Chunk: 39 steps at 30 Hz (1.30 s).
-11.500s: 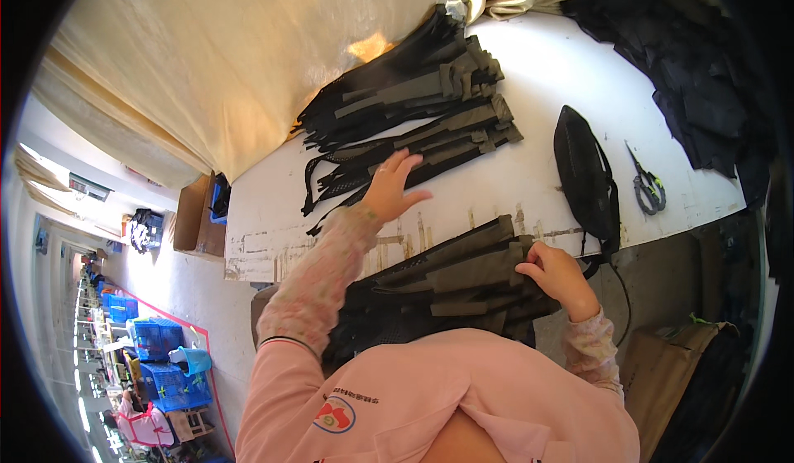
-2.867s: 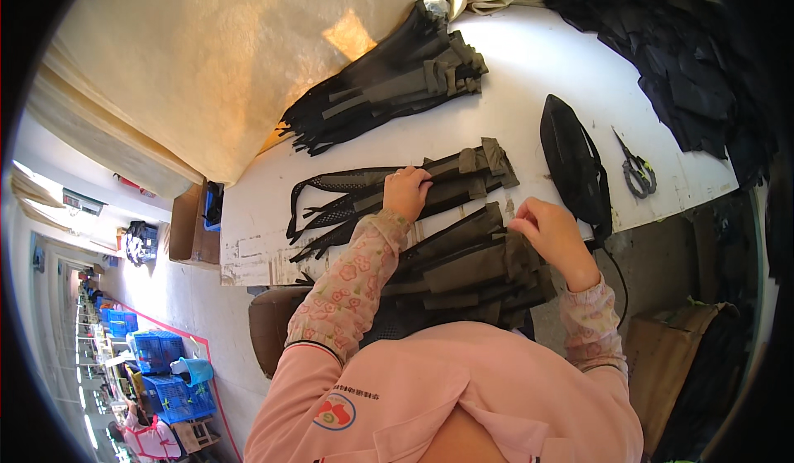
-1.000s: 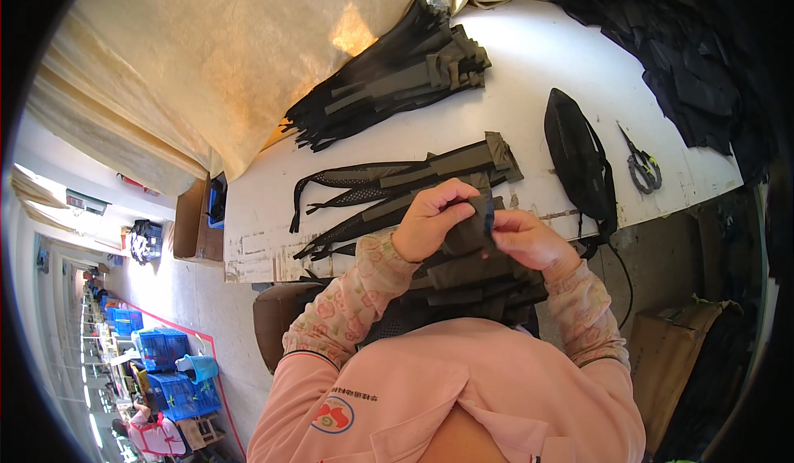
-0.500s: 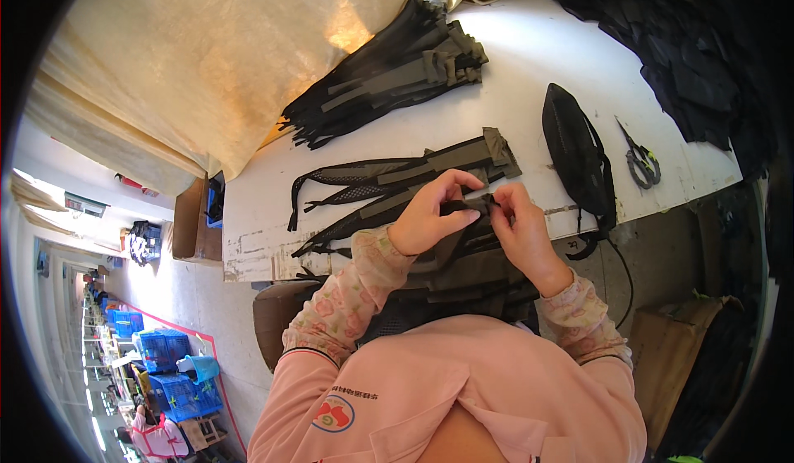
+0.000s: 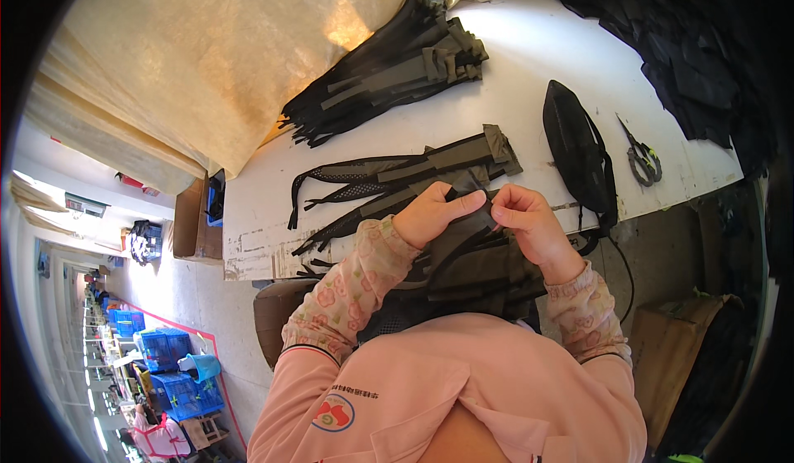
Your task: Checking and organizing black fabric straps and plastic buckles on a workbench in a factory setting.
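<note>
Partway through, by the look of it — a large bundle of straps stacked at upper centre of the frame, a few more laid flat on the white table just below it, and a thick pile waiting at centre, between the forearms, near the table's front edge. Most of that pile seemingly left to go. One strap lifted off the pile, at centre frame, pinched at its upper end between both hands: left hand closed on it from the left, right hand closed on it from the right, fingertips almost meeting over the dark fabric. Rest of the strap hanging down from the grip toward the pile, touching it or nearly so — hard to tell. To the right, a black bag and scissors, both well apart from the hands.
</note>
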Each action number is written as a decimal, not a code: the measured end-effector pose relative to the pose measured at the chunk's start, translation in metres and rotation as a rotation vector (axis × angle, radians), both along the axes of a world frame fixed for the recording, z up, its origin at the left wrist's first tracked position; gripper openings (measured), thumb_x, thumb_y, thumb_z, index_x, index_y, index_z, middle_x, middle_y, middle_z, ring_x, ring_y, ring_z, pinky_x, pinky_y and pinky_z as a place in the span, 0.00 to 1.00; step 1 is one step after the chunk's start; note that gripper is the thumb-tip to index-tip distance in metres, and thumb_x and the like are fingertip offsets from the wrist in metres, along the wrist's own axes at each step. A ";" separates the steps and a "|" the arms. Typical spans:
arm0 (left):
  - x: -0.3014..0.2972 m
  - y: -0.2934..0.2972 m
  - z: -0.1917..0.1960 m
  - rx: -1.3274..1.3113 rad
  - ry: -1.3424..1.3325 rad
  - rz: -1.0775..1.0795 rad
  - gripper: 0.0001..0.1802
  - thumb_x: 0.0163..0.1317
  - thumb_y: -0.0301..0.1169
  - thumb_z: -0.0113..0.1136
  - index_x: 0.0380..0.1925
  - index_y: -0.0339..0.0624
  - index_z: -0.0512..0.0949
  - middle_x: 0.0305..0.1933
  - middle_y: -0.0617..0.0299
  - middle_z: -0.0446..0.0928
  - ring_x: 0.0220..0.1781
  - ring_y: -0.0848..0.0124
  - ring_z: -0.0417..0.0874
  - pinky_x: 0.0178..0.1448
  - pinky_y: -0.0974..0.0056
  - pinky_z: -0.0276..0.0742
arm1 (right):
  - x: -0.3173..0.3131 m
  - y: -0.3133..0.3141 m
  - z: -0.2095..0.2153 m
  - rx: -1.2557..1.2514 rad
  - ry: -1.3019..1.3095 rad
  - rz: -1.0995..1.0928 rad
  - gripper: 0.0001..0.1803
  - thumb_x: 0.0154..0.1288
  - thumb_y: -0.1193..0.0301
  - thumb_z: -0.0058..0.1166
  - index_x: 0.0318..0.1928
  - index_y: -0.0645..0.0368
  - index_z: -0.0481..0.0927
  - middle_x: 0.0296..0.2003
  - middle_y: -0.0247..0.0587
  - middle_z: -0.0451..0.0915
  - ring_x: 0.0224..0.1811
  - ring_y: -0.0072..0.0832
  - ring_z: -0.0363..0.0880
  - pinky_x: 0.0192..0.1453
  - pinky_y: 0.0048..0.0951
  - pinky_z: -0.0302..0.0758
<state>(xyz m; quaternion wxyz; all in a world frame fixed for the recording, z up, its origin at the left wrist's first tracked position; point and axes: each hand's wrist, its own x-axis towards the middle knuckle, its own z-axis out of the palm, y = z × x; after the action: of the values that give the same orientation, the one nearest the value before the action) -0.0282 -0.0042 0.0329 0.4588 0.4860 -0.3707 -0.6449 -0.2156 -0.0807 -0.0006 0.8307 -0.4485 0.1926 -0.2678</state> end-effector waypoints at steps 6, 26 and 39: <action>0.001 -0.001 0.000 0.048 -0.042 -0.014 0.18 0.66 0.42 0.60 0.40 0.36 0.81 0.35 0.69 0.80 0.36 0.81 0.76 0.43 0.72 0.73 | -0.012 -0.020 -0.008 -0.014 -0.082 -0.296 0.06 0.62 0.74 0.60 0.33 0.57 0.75 0.28 0.27 0.74 0.33 0.16 0.72 0.41 0.21 0.71; 0.131 -0.049 -0.132 -0.164 -1.721 0.244 0.17 0.56 0.28 0.60 0.47 0.48 0.76 0.51 0.57 0.76 0.54 0.56 0.76 0.59 0.52 0.68 | -0.023 0.016 -0.065 -0.981 0.952 -0.079 0.27 0.53 0.68 0.66 0.50 0.55 0.65 0.25 0.44 0.76 0.30 0.46 0.78 0.34 0.42 0.72; 0.145 -0.047 -0.059 -0.236 -1.317 0.355 0.15 0.50 0.39 0.70 0.26 0.40 0.78 0.31 0.55 0.78 0.35 0.56 0.78 0.40 0.58 0.74 | -0.021 0.017 -0.049 -0.926 0.909 -0.050 0.28 0.56 0.65 0.64 0.54 0.58 0.67 0.40 0.56 0.79 0.40 0.57 0.77 0.42 0.49 0.73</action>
<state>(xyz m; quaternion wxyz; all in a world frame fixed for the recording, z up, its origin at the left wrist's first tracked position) 0.1165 -0.0511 -0.0262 0.2866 0.7766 -0.5544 -0.0859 -0.2366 -0.0640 -0.0491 0.3804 -0.8243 0.4000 -0.1258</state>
